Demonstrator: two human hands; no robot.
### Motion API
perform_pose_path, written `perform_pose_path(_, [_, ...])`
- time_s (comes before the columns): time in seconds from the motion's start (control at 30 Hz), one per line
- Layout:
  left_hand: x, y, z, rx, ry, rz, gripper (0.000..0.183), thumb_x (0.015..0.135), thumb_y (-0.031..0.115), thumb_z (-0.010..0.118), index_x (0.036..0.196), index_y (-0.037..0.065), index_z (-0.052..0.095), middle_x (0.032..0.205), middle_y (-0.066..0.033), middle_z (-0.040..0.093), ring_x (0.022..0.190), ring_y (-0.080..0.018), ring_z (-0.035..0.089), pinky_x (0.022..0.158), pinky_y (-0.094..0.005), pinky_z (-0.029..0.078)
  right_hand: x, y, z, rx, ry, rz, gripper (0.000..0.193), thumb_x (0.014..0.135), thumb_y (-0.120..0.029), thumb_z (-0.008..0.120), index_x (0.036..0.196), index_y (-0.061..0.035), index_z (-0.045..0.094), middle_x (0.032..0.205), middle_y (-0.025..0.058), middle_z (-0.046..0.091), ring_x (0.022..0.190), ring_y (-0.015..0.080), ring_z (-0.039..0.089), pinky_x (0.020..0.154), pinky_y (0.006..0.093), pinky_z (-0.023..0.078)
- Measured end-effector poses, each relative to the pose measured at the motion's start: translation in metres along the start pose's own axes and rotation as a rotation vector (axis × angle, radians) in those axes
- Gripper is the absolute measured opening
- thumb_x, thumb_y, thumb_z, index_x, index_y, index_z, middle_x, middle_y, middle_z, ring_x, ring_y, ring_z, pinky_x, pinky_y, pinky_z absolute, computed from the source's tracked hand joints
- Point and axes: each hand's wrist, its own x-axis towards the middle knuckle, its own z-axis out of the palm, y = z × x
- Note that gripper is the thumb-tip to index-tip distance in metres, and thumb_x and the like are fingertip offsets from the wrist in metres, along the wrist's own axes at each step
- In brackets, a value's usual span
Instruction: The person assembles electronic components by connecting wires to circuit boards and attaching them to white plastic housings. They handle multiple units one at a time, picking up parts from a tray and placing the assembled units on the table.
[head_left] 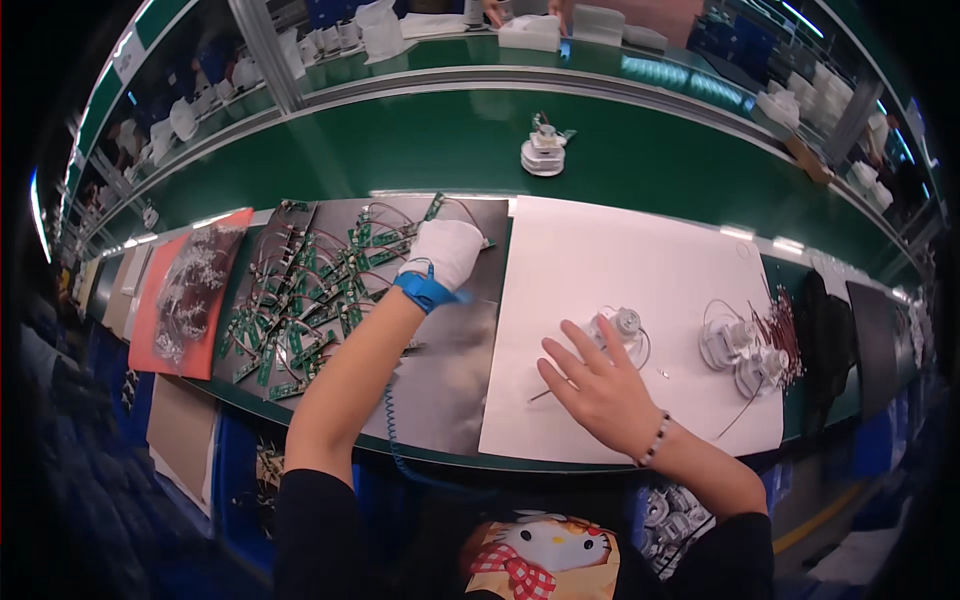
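Observation:
My left hand (445, 252), in a white glove with a blue wrist strap (425, 287), is closed at the far right edge of a pile of narrow green circuit boards (310, 290). A green circuit board (433, 207) with a thin wire sticks out beyond the glove; the fingertips are hidden. Bare and spread, my right hand (607, 398) hovers over a white sheet (540, 260), its fingertips beside a round white motor-like unit (626, 322) with a thin cable. Whether they touch it, I cannot tell.
Two similar white units (728, 342) (762, 372) stand to the right, beside a bundle of dark red wires (780, 330). Another unit (543, 152) sits on the green conveyor belt (420, 140). A clear bag of small parts (195, 290) lies at left. Another person's hands (555, 12) show across the line.

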Motion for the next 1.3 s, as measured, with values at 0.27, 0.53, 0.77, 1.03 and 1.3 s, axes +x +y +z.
perform_pose_path(0.27, [-0.038, 0.083, -0.046, -0.529, -0.253, 0.072, 0.021, 0.081, 0.019, 0.052, 0.084, 0.003, 0.065, 0.073, -0.0168, 0.063, 0.070, -0.0268, 0.064, 0.065, -0.0333, 0.051, -0.032, -0.002, 0.034, 0.052, -0.179, -0.224, 0.018, 0.069, -0.011, 0.056, 0.084, -0.0008, 0.061, 0.071, 0.0060, 0.054, 0.092, 0.0241, 0.056, 0.100, 0.0529, 0.032])
perform_pose_path(0.53, [-0.043, 0.049, -0.050, -0.682, -0.075, 0.253, 0.021, 0.080, 0.017, 0.058, 0.096, 0.004, 0.063, 0.087, -0.0098, 0.065, 0.075, -0.0220, 0.063, 0.070, -0.0318, 0.050, -0.038, 0.002, 0.034, 0.229, -0.230, -0.300, 0.018, 0.067, -0.010, 0.055, 0.081, 0.0009, 0.058, 0.076, 0.0072, 0.053, 0.086, 0.0220, 0.056, 0.097, 0.0473, 0.038])
perform_pose_path(0.77, [-0.059, 0.093, -0.024, -0.500, -0.212, -0.021, 0.023, 0.074, 0.025, 0.063, 0.089, 0.009, 0.065, 0.084, -0.0114, 0.064, 0.078, -0.0282, 0.062, 0.070, -0.0370, 0.050, -0.037, 0.004, 0.033, 0.226, -0.073, -0.338, 0.018, 0.067, -0.009, 0.056, 0.080, 0.0027, 0.057, 0.074, 0.0077, 0.050, 0.075, 0.0228, 0.053, 0.092, 0.0439, 0.043])
perform_pose_path(1.03, [-0.051, 0.102, -0.025, -0.612, -0.331, -0.042, 0.027, 0.072, 0.028, 0.066, 0.086, 0.005, 0.064, 0.077, -0.0143, 0.063, 0.073, -0.0302, 0.061, 0.066, -0.0371, 0.049, -0.031, 0.020, 0.026, 0.273, -0.264, -0.367, 0.015, 0.066, -0.006, 0.058, 0.078, 0.0020, 0.059, 0.078, 0.0097, 0.054, 0.071, 0.0240, 0.053, 0.080, 0.0390, 0.046])
perform_pose_path(1.3, [-0.079, 0.075, -0.021, -1.325, -0.515, -0.203, 0.022, 0.077, 0.018, 0.065, 0.088, 0.001, 0.058, 0.068, -0.0022, 0.058, 0.057, -0.0097, 0.057, 0.049, -0.0236, 0.044, -0.007, 0.026, 0.007, 0.893, -0.321, 0.125, 0.008, 0.073, -0.006, 0.064, 0.081, -0.0043, 0.064, 0.076, 0.0051, 0.057, 0.070, 0.0217, 0.056, 0.064, 0.0310, 0.045])
